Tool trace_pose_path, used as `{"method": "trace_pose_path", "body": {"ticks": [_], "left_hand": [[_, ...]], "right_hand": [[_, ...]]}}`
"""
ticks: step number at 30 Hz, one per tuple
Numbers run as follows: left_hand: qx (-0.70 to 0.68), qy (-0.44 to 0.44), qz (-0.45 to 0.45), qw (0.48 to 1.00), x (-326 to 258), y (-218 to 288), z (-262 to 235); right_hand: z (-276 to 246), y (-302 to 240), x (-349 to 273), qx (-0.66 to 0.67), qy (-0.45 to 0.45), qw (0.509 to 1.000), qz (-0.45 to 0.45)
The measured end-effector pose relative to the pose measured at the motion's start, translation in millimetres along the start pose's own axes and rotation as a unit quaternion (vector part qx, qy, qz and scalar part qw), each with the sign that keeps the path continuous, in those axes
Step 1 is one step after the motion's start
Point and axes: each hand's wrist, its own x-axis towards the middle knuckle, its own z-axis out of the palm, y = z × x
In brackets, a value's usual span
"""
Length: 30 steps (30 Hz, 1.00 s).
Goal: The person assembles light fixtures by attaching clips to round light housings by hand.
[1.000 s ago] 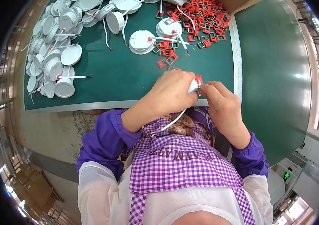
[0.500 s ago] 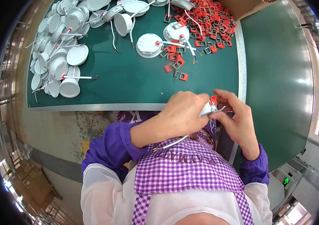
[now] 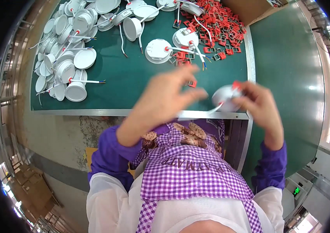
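Observation:
My right hand pinches a white round downlight at its edge, where a red clip sits by the fingers. A white cable trails from the light toward the left; the light is blurred by motion. To its left my left hand, also smeared, hovers over the table with thumb and fingers apart and nothing visible in it. Beyond the left fingers lie some loose red clips with metal parts, one partly covered by that hand. Two white downlights with cables rest there, the nearer one face down.
A heap of white downlights covers the left of the green table. At the back right lies a pile of red clips by a cardboard box. A metal edge strip separates another green surface on the right.
My left hand has let go of the downlight and moved left and up, its fingers spreading. My right hand has shifted right, keeping the light and its red clip.

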Motion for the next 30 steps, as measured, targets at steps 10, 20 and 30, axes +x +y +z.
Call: {"method": "trace_pose_path", "body": {"ticks": [10, 20, 30], "left_hand": [[0.352, 0.052, 0.092, 0.930, 45.8, -86.1, -46.3], [0.305, 0.101, -0.024, 0.947, 19.2, -71.0, -46.3], [-0.358, 0.135, -0.128, 0.915, -15.2, -62.8, -13.9]], "right_hand": [[-89.0, -61.7, 83.7, 0.117, 0.225, 0.935, -0.246], [108.6, -18.8, 60.7, -0.172, 0.110, 0.958, -0.203], [100.9, -18.5, 52.1, -0.149, 0.051, 0.970, -0.186]]}}
